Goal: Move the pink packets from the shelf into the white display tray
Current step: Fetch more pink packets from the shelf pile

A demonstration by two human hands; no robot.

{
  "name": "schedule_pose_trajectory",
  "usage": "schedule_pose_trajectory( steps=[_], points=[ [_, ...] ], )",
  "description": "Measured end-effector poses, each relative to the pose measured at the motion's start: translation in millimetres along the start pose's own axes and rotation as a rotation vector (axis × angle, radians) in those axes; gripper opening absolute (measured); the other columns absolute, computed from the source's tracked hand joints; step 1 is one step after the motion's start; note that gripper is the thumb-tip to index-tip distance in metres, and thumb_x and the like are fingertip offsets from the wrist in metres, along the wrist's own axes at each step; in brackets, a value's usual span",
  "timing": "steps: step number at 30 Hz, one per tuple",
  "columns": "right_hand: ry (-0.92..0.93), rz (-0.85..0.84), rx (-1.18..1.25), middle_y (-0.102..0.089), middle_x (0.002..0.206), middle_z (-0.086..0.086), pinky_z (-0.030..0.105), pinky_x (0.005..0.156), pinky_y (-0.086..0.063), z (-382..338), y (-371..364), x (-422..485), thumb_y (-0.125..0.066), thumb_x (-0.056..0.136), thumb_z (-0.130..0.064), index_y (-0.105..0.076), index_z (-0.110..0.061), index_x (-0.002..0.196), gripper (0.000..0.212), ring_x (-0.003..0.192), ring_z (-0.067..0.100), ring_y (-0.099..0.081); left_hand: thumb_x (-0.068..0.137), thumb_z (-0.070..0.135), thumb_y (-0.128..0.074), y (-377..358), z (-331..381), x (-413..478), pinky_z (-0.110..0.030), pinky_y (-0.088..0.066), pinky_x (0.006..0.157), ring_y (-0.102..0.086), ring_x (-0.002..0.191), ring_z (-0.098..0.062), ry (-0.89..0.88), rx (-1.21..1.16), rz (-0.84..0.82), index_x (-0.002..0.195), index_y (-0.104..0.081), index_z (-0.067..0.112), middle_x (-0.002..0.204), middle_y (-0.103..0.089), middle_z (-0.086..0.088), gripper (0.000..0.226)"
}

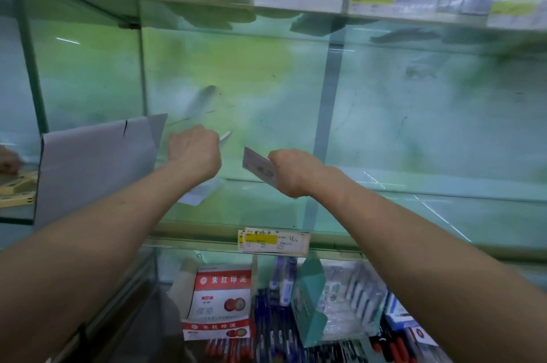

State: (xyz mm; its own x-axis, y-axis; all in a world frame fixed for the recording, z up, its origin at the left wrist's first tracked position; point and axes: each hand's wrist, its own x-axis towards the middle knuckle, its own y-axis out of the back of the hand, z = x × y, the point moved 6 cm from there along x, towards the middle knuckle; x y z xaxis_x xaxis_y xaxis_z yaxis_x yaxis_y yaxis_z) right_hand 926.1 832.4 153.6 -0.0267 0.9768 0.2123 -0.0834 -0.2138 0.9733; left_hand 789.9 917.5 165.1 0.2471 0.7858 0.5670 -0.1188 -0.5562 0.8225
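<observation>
Head view: fingers of my right hand point(291, 173) grip a pale packet point(259, 168) held over the glass shelf point(384, 208), fingers of my left hand point(194, 152) closed round a thin white piece point(225, 136), white folded card point(97, 161) standing just left of it.

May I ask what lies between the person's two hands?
Head view: the packet held by the right hand and a thin white piece in the left hand; otherwise bare glass shelf.
</observation>
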Motion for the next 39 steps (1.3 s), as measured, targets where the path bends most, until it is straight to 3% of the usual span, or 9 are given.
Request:
schedule_pose_trajectory(
  steps=[6, 10, 12, 18, 23, 26, 28, 32, 39],
  points=[
    [-0.100, 0.047, 0.000, -0.057, 0.101, 0.010, 0.031, 0.068, -0.037, 39.2, 14.9, -36.5, -0.047, 0.091, -0.005, -0.052, -0.006, 0.112, 0.021, 0.080, 0.026, -0.047, 0.093, 0.016, -0.045, 23.8, 66.0, -11.8, -0.033, -0.033, 0.075, -0.059, 0.095, -0.030, -0.088, -0.006, 0.017, 0.100, -0.059, 0.013, 0.098, -0.056, -0.009, 0.016],
    [-0.163, 0.070, -0.028, -0.041, 0.074, 0.001, 0.031, 0.066, -0.037, 71.6, 28.0, -67.7, -0.047, 0.090, -0.004, -0.049, -0.011, 0.100, 0.013, 0.077, 0.025, -0.046, 0.092, 0.015, -0.045, 36.0, 114.8, -26.9, -0.033, -0.033, 0.076, -0.053, 0.079, -0.028, -0.130, -0.054, -0.007, 0.092, -0.055, 0.015, 0.084, -0.051, -0.005, 0.010],
    [-0.192, 0.082, -0.035, -0.046, 0.079, 0.003, 0.030, 0.065, -0.036, 86.7, 33.7, -85.8, -0.047, 0.089, -0.004, -0.046, -0.012, 0.095, 0.010, 0.076, 0.025, -0.046, 0.093, 0.015, -0.045, 45.2, 137.4, -35.0, -0.032, -0.031, 0.075, -0.050, 0.075, -0.026, -0.152, -0.083, -0.014, 0.087, -0.050, 0.016, 0.079, -0.046, -0.002, 0.008],
    [-0.287, 0.083, -0.037, -0.046, 0.087, 0.005, 0.030, 0.065, -0.036, 130.8, 44.6, -143.5, -0.047, 0.089, -0.005, -0.052, -0.009, 0.104, 0.017, 0.078, 0.027, -0.046, 0.093, 0.014, -0.043, 79.3, 206.9, -64.3, -0.033, -0.032, 0.082, -0.055, 0.090, -0.027, -0.217, -0.187, -0.020, 0.093, -0.050, 0.019, 0.090, -0.052, -0.003, 0.008],
    [-0.361, 0.081, -0.079, -0.047, 0.088, 0.005, 0.030, 0.065, -0.036, 167.5, 59.4, -203.1, -0.047, 0.089, -0.006, -0.050, -0.012, 0.100, 0.013, 0.078, 0.026, -0.047, 0.092, 0.015, -0.045, 108.9, 262.6, -98.5, -0.033, -0.034, 0.083, -0.059, 0.102, -0.030, -0.291, -0.243, -0.002, 0.097, -0.055, 0.017, 0.109, -0.061, -0.007, 0.012],
    [-0.403, 0.111, -0.103, -0.049, 0.084, 0.003, 0.026, 0.052, -0.032, 191.9, 61.8, -237.9, -0.050, 0.092, -0.016, -0.048, -0.014, 0.091, 0.003, 0.073, 0.025, -0.048, 0.093, 0.017, -0.044, 126.1, 291.9, -122.0, -0.033, -0.031, 0.081, -0.057, 0.091, -0.029, -0.321, -0.277, 0.003, 0.084, -0.048, 0.016, 0.103, -0.060, -0.006, 0.010],
    [-0.440, 0.126, -0.112, -0.050, 0.081, 0.002, 0.025, 0.047, -0.027, 206.4, 61.7, -262.1, -0.050, 0.092, -0.023, -0.045, -0.015, 0.086, 0.011, 0.071, 0.025, -0.048, 0.094, 0.017, -0.044, 136.5, 309.2, -139.6, -0.033, -0.029, 0.079, -0.049, 0.077, -0.026, -0.336, -0.288, -0.001, 0.072, -0.041, 0.015, 0.092, -0.057, -0.004, 0.022],
    [-0.488, 0.077, -0.115, -0.043, 0.073, 0.001, 0.028, 0.061, -0.036, 220.2, 62.3, -316.1, -0.051, 0.092, -0.021, -0.044, -0.013, 0.087, 0.012, 0.074, 0.027, -0.047, 0.092, 0.017, -0.045, 154.8, 340.6, -178.7, -0.033, -0.028, 0.078, -0.047, 0.079, -0.026, -0.395, -0.307, -0.022, 0.081, -0.043, 0.016, 0.085, -0.047, -0.002, 0.012],
    [-0.588, 0.026, -0.126, -0.049, 0.081, 0.004, 0.028, 0.065, -0.038, 235.8, 48.9, -388.9, -0.049, 0.093, -0.026, -0.047, -0.013, 0.082, 0.017, 0.074, 0.027, -0.047, 0.096, 0.024, -0.043, 164.8, 387.0, -239.1, -0.034, -0.031, 0.084, -0.060, 0.098, -0.029, -0.495, -0.336, -0.055, 0.084, -0.044, 0.020, 0.105, -0.063, -0.007, 0.012]
  ],
)
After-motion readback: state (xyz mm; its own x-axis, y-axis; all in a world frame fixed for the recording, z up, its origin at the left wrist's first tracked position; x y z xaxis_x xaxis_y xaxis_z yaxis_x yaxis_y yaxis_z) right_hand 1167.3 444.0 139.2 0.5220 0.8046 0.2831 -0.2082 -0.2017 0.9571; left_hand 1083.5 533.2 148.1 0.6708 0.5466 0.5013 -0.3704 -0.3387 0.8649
